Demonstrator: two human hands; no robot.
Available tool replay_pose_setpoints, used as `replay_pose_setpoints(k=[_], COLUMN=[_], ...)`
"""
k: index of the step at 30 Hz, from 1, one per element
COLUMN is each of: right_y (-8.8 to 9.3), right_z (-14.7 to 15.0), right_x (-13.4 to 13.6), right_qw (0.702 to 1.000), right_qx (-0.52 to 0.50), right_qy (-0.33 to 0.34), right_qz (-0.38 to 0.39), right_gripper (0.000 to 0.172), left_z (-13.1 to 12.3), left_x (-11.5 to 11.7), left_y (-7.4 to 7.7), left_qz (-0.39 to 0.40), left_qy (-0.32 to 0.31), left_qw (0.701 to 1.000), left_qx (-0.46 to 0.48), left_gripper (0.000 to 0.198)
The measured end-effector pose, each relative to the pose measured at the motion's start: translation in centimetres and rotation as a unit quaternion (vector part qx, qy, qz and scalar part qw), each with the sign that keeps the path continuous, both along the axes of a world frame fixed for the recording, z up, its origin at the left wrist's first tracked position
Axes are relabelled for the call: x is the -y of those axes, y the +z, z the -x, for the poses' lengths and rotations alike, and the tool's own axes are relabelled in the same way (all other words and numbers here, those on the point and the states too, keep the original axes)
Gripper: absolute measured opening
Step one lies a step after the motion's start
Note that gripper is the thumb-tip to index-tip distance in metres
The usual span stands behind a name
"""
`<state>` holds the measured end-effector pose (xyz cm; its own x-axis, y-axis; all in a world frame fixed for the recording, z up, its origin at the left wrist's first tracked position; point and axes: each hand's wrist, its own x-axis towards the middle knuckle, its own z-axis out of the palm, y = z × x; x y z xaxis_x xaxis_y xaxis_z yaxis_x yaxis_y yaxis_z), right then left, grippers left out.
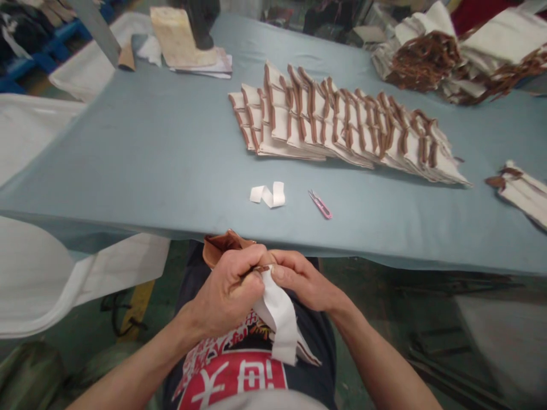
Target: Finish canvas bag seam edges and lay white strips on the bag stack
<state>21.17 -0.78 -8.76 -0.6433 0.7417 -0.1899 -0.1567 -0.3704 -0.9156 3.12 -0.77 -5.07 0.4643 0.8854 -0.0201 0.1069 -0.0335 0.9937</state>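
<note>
The white strip point(280, 319) is down low in front of the person, just under the near edge of the counter point(149, 154) and over the lap. Its top end is pinched between both hands, and the rest hangs down loose over a dark shirt with red and white print. A brown piece point(220, 245) sits right at the top of the strip and pokes up and to the left, out from behind the hands.

The left hand point(228, 287) is curled tight, and its fingers point(250, 259) grip the brown piece where it meets the strip. The right hand point(305, 282) touches the left one, and its fingers point(284, 272) squeeze the top of the white strip. Both hands are closed, not loose.

On the blue-grey counter, just past the hands, lies a small folded white strip point(268, 195). Near it, to the right, lie little pink snips point(320, 204). Farther back is a long row of white bags point(342, 128) with brown straps, laid one over the next like fallen cards. At the right edge is one more bag point(523, 191), apart from the row. In the far right corner is a messy heap of bags point(427, 57). At the far left of the counter lies some paper point(183, 40). A big white cloth point(38, 279) hangs off to the left, beside the counter
</note>
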Motion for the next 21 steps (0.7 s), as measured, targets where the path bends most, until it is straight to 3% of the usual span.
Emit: replay_pose_setpoints(k=[4,8,10,12,15,21], right_y=[0.8,2.7,4.4,6.1,7.4,6.7], right_z=[-0.8,-1.8,-2.0,-1.9,-1.2,-0.6], right_x=[-1.0,-1.4,-1.5,-1.5,-2.0,-3.3], right_qw=[0.975,0.923,0.900,0.894,0.885,0.834], right_qx=[0.135,0.192,0.177,0.165,0.154,0.247], right_qy=[-0.050,-0.209,-0.248,-0.198,-0.090,-0.013], right_qz=[-0.167,-0.260,-0.311,-0.366,-0.429,-0.494], right_gripper=[0.053,0.044,0.035,0.031,0.042,0.022], left_z=[-0.3,-0.5,-0.3,0.1,0.9,2.2], left_x=[0.0,-0.5,-0.9,-1.1,-1.2,-0.4], left_y=[1.2,3.1,3.9,4.5,5.1,5.4], left_qz=[-0.002,-0.018,-0.036,-0.054,-0.088,-0.103], left_qy=[-0.056,-0.056,-0.062,-0.071,-0.059,-0.014], left_qw=[0.998,0.996,0.994,0.990,0.984,0.978], left_qx=[0.006,-0.062,-0.087,-0.106,-0.142,-0.182], left_gripper=[0.013,0.016,0.017,0.019,0.019,0.018])
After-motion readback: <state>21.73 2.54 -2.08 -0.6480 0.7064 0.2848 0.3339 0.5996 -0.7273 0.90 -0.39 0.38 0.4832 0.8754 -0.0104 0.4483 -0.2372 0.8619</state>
